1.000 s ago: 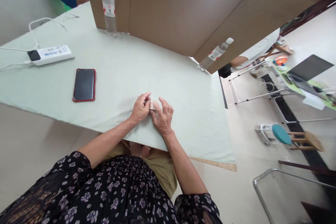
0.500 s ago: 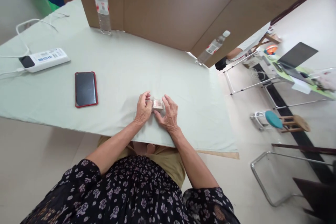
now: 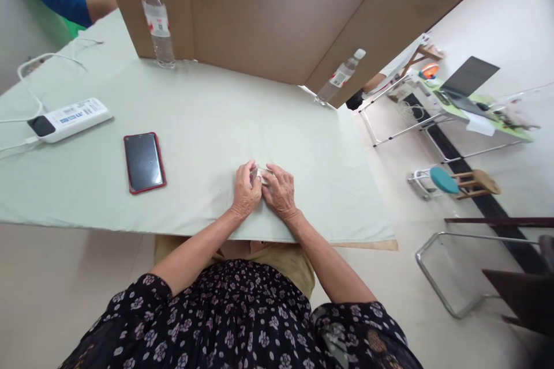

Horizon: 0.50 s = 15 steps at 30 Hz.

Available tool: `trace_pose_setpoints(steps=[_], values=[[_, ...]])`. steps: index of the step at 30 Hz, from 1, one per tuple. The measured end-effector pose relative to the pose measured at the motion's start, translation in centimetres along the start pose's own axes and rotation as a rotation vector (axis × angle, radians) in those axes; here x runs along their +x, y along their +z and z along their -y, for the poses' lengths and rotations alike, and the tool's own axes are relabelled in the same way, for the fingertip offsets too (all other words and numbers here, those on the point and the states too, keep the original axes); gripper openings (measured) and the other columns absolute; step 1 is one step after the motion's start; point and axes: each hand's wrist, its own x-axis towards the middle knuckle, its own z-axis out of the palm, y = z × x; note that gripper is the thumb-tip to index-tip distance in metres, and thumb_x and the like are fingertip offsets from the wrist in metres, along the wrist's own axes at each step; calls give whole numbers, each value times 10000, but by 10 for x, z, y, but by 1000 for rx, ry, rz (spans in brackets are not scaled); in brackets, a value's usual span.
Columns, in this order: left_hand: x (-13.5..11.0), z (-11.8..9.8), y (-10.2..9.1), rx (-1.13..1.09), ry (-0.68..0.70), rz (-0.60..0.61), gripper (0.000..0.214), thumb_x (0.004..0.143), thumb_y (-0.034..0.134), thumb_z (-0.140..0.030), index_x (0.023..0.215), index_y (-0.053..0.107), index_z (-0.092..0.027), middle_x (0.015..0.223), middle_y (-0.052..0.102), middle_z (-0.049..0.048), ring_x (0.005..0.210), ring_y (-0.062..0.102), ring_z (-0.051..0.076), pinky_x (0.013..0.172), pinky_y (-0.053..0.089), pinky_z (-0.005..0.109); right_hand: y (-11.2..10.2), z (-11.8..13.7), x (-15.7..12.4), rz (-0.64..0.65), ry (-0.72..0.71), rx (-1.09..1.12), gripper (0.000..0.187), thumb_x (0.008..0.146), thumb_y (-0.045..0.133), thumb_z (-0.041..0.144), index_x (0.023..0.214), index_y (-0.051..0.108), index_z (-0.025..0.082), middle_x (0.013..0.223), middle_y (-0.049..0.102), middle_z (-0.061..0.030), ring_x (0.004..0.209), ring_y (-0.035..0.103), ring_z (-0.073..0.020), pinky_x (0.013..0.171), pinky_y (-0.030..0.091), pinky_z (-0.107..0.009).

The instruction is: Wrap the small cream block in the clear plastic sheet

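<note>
The person sits at the near edge of the table (image 3: 86,196), which is covered in a pale green cloth, with both hands drawn close together just in from that edge. The left hand (image 3: 246,191) and the right hand (image 3: 280,190) touch at the knuckles, fingers curled inward and pinching a small pale block (image 3: 261,173) between their tips. The block sits just above the cloth and is mostly hidden by the fingers, so I cannot tell what it is.

Well to the left lies a phone (image 3: 144,162) in a red case, face up, and beyond it, towards the left edge, a white power bank (image 3: 69,119) with a cable. A water bottle (image 3: 156,20) stands upright at the far edge against a cardboard screen (image 3: 268,11). A second bottle (image 3: 340,76) stands at the far right corner.
</note>
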Motion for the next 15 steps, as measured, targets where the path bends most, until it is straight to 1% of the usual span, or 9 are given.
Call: trace_pose_setpoints(steps=[3,5,7,10,12,15], values=[[1,1,-1,7,9,4,431,846,534,-166,1278,541,-154,1119,622,128,1066,604,244,940,519,403,2,0,-1,53,59,26,293,964,542,342,1216,603,206,1357,624,-156,1281,554,-288,1017,403,-440],[2,2,-3,7,2,6,436,843,542,-173,1279,543,-153,1111,623,127,1064,604,248,940,518,409,3,0,0,70,63,36,284,965,540,333,1217,612,223,1345,636,-140,1285,551,-286,1033,391,-445],[2,3,-4,3,-7,6,437,843,553,-186,1279,546,-155,1111,622,123,1073,602,249,950,515,411,3,1,1,42,47,50,262,967,538,334,1190,620,223,1315,654,-133,1274,560,-281,1033,393,-441],[4,5,-6,-13,-18,-14,443,833,548,-180,1275,552,-151,1127,616,124,1087,602,244,970,509,409,2,2,2,-22,58,101,291,962,550,411,1154,614,203,1320,644,-150,1260,568,-285,1022,411,-437],[4,6,-6,-16,-28,-50,439,826,529,-163,1264,559,-148,1125,613,124,1079,604,239,969,513,404,0,2,2,-48,111,143,302,985,498,432,1153,609,206,1341,628,-151,1261,566,-279,1030,414,-440],[5,7,-6,-2,-33,-92,425,816,519,-148,1238,574,-155,1116,613,119,1058,608,233,949,523,394,-2,1,1,-104,217,173,308,1035,372,361,1159,618,223,1356,616,-132,1252,569,-253,1038,420,-431]])
